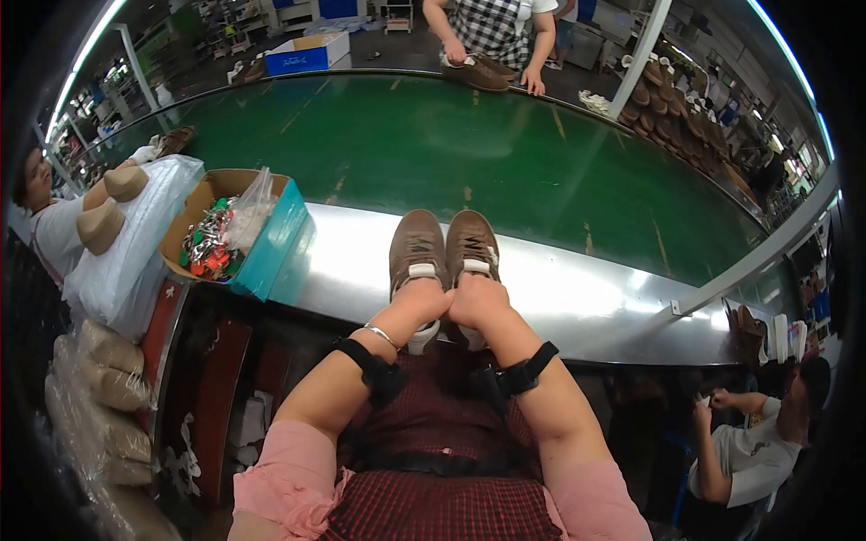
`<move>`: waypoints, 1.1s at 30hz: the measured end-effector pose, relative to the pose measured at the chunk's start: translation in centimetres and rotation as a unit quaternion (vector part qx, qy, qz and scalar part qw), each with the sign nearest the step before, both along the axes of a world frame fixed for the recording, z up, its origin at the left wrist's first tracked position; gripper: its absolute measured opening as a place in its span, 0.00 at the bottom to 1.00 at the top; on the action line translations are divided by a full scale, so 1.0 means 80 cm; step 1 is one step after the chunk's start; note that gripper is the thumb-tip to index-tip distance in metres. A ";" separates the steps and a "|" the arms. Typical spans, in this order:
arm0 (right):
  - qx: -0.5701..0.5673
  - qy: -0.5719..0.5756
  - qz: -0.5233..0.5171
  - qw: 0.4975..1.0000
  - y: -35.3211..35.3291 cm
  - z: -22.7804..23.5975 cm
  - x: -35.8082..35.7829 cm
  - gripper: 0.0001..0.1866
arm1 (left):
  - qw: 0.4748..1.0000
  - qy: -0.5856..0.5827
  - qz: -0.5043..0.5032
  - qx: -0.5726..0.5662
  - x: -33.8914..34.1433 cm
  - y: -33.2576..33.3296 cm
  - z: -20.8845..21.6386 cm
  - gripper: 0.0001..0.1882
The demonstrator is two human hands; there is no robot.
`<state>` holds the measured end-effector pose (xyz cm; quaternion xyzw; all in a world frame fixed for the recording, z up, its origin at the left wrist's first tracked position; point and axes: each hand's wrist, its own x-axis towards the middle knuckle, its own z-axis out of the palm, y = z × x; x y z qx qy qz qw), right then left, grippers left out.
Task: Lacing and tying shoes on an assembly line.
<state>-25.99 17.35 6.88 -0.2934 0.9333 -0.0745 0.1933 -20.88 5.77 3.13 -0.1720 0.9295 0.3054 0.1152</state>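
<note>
A pair of brown lace-up shoes sits side by side at the near edge of the metal ledge, toes pointing away from me. My left hand is closed over the ankle opening of the left shoe. The right shoe is held the same way by my right hand. Both hands nearly touch at the thumbs, and most of the fingers are hidden behind the hands or inside the shoes. White tongue labels show just beyond my knuckles, and pale heel parts show below my wrists.
Beyond the metal ledge runs a green conveyor belt. A teal box of small metal and coloured pieces stands to the left, beside shoe forms on white plastic. A post rises at right. Co-workers sit or stand around.
</note>
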 end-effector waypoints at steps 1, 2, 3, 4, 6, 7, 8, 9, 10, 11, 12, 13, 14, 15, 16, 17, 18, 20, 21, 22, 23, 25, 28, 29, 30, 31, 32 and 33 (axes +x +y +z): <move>0.022 -0.012 0.004 1.000 -0.003 -0.002 -0.005 0.23 | 1.000 0.022 0.001 0.005 0.000 -0.001 -0.006 0.33; 0.037 -0.016 0.003 0.999 -0.004 0.003 -0.003 0.23 | 1.000 0.024 0.000 0.011 0.002 -0.001 -0.003 0.33; 0.042 -0.018 0.007 0.999 -0.004 0.007 0.000 0.24 | 0.999 0.023 -0.010 0.024 0.004 -0.004 0.000 0.33; 0.048 -0.018 0.010 0.999 -0.002 0.009 -0.002 0.24 | 0.999 0.025 -0.022 0.037 0.005 -0.006 0.007 0.33; 0.050 -0.012 0.022 0.998 -0.001 0.006 0.002 0.24 | 0.999 0.016 -0.025 0.035 0.011 -0.008 0.015 0.33; 0.053 -0.006 0.022 0.998 0.001 0.004 0.004 0.24 | 0.998 0.006 -0.041 0.035 0.012 -0.008 0.018 0.32; 0.052 -0.005 0.030 0.998 0.001 0.000 0.004 0.24 | 0.999 0.006 -0.033 0.035 0.015 -0.007 0.019 0.32; 0.043 0.001 0.033 0.999 0.002 -0.006 0.003 0.23 | 0.999 0.017 -0.028 0.025 0.018 -0.003 0.018 0.32; 0.033 0.007 0.031 0.999 0.003 -0.007 0.003 0.23 | 0.999 0.028 -0.026 0.015 0.020 0.000 0.021 0.31; 0.034 0.010 0.035 0.999 0.005 -0.008 0.002 0.22 | 0.999 0.032 -0.021 0.015 0.022 0.003 0.023 0.30; 0.033 0.011 0.036 0.999 0.008 -0.007 0.000 0.22 | 0.999 0.033 -0.020 0.013 0.020 0.004 0.026 0.30; 0.017 0.009 0.045 0.999 0.012 -0.004 0.001 0.21 | 0.999 0.036 -0.013 0.013 0.022 0.006 0.027 0.30; 0.001 0.007 0.052 0.999 0.016 -0.001 0.003 0.20 | 0.999 0.040 -0.007 0.013 0.022 0.008 0.027 0.29; 0.001 0.005 0.050 0.999 0.022 -0.001 0.007 0.20 | 0.999 0.038 -0.009 0.013 0.022 0.009 0.026 0.29; -0.040 0.046 0.065 0.996 0.028 -0.001 0.011 0.19 | 0.999 0.040 -0.006 0.004 0.021 0.009 0.024 0.30; -0.080 0.088 0.078 0.990 0.035 -0.001 0.017 0.19 | 0.999 0.043 -0.004 -0.005 0.020 0.010 0.023 0.30; -0.139 0.112 0.095 0.979 0.043 -0.002 0.026 0.18 | 0.999 0.043 -0.008 -0.003 0.023 0.011 0.021 0.30; -0.194 0.127 0.116 0.966 0.055 0.011 0.040 0.18 | 0.994 0.064 -0.031 -0.085 0.029 0.015 0.020 0.30; -0.228 0.137 0.119 0.957 0.062 0.015 0.042 0.17 | 0.993 0.049 -0.046 -0.094 0.030 0.017 0.023 0.31; -0.225 0.141 0.114 0.957 0.068 0.014 0.038 0.17 | 0.993 0.053 -0.052 -0.091 0.030 0.019 0.025 0.31; -0.310 0.098 0.111 0.939 0.072 0.010 0.033 0.17 | 0.993 0.039 -0.046 -0.102 0.029 0.020 0.027 0.31; -0.433 -0.009 0.078 0.898 0.075 0.003 0.019 0.14 | 0.989 0.011 -0.040 -0.139 0.022 0.024 0.028 0.32; -0.596 -0.285 -0.118 0.741 0.086 -0.015 -0.020 0.10 | 0.995 -0.047 -0.028 -0.087 0.003 0.030 0.040 0.29; -0.653 -0.267 -0.154 0.692 0.089 -0.029 -0.034 0.08 | 0.995 0.006 -0.010 -0.100 0.003 0.028 0.027 0.25; -0.662 -0.223 -0.206 0.686 0.098 -0.042 -0.047 0.08 | 0.995 0.009 -0.010 -0.103 0.007 0.023 0.015 0.25; -0.660 -0.196 -0.239 0.685 0.110 -0.055 -0.056 0.08 | 0.995 0.022 -0.015 -0.100 0.010 0.016 0.010 0.22; -0.660 -0.168 -0.271 0.680 0.122 -0.069 -0.062 0.08 | 0.994 0.036 -0.023 -0.101 0.016 0.007 0.007 0.20; -0.640 -0.142 -0.284 0.699 0.138 -0.085 -0.068 0.09 | 0.993 0.060 -0.028 -0.095 0.029 0.000 -0.001 0.20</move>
